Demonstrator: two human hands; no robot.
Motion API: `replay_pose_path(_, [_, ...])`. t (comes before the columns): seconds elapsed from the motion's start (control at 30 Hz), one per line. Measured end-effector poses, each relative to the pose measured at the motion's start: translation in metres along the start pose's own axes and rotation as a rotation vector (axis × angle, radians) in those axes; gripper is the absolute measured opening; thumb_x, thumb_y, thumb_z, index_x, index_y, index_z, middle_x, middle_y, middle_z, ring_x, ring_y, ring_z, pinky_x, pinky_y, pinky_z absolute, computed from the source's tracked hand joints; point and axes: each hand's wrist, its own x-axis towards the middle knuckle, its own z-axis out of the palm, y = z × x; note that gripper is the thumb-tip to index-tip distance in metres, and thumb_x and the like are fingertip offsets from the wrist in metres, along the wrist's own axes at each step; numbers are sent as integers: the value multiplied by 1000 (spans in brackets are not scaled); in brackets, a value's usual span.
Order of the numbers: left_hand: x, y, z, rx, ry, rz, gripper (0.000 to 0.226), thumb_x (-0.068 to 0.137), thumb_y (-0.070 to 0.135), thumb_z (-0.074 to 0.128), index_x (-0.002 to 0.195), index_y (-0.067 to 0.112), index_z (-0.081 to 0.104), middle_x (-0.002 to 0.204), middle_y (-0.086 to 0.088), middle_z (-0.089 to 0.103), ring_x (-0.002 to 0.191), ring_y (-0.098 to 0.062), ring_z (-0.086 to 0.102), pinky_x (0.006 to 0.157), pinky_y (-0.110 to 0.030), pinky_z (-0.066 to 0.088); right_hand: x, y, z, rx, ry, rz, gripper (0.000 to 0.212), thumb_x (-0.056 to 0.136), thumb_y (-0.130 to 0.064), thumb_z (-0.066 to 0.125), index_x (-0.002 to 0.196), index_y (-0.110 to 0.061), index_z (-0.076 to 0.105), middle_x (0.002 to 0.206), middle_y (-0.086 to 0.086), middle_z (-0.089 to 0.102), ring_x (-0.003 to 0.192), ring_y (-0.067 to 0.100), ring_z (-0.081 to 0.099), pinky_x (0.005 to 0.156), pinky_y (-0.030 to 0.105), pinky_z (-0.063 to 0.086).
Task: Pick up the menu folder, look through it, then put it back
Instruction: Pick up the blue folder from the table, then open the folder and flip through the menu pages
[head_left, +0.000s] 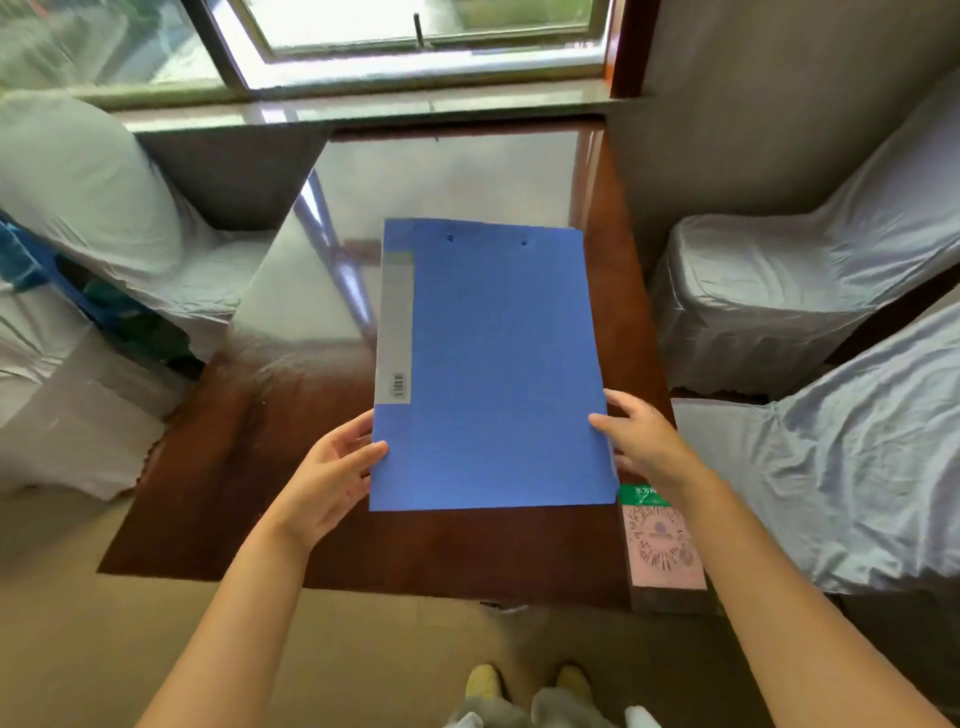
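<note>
1. The left hand is half open, thumb on the folder's near left edge and fingers apparently curled under it.
2. The right hand is also half open, fingertips on the near right edge; whether either hand truly grips or only touches, I cannot tell.
3. The blue folder is closed, lying flat or barely raised over the glossy brown table, grey spine strip to the left.
4. It looks light, stiff and smooth; holding both long edges, thumbs on top, should stop it slipping or flapping open.
5. Its contents are hidden.
6. A pink card lies just beside its near right corner; covered chairs flank the table.
</note>
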Motion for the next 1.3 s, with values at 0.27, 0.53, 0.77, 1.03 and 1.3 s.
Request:
replay_pose_path(0.27, [5, 86, 35, 127, -89, 337, 52, 85, 18, 59, 134, 29, 45, 120, 9, 67, 109, -14, 63, 78, -27, 55, -28, -83, -35, 211, -29, -461, 27, 93, -10, 47, 112, -25, 59, 106, -3, 72, 97, 15, 68, 70, 24, 57])
replay_pose_path(0.53, [2, 92, 71, 983, 206, 755, 104, 71, 18, 78, 140, 41, 3, 150, 20, 4, 137, 0, 11, 107, -19, 23, -45, -125, -57, 274, 44, -616, 32, 92, -6, 47, 106, -29, 64, 94, -9, 76, 89, 12, 70, 65, 19, 56])
replay_pose_path(0.77, [8, 93, 79, 971, 272, 836, 78, 85, 28, 59, 141, 27, 4, 151, 11, 4, 137, -5, 12, 104, -4, 13, -47, -129, -58, 260, 31, -640, 29, 93, -9, 46, 108, -29, 60, 98, -8, 75, 92, 13, 69, 66, 20, 56])
replay_pose_path(1.03, [14, 99, 82, 673, 669, 934, 37, 93, 22, 38, 118, 7, 61, 109, -4, 67, 98, -18, 64, 80, -9, 41, -47, -131, -42, 320, -68, -689, 41, 86, -38, 55, 119, -13, 55, 95, 1, 73, 85, 18, 71, 61, 25, 58])
replay_pose_path(1.3, [18, 104, 86, -276, 532, 667, 29, 95, 40, 38, 95, 30, 65, 90, 13, 72, 89, -10, 65, 75, -27, 52, -40, -108, -56, 370, -58, -559, 49, 80, -7, 54, 125, -26, 46, 97, 4, 75, 83, 25, 72, 59, 33, 60])
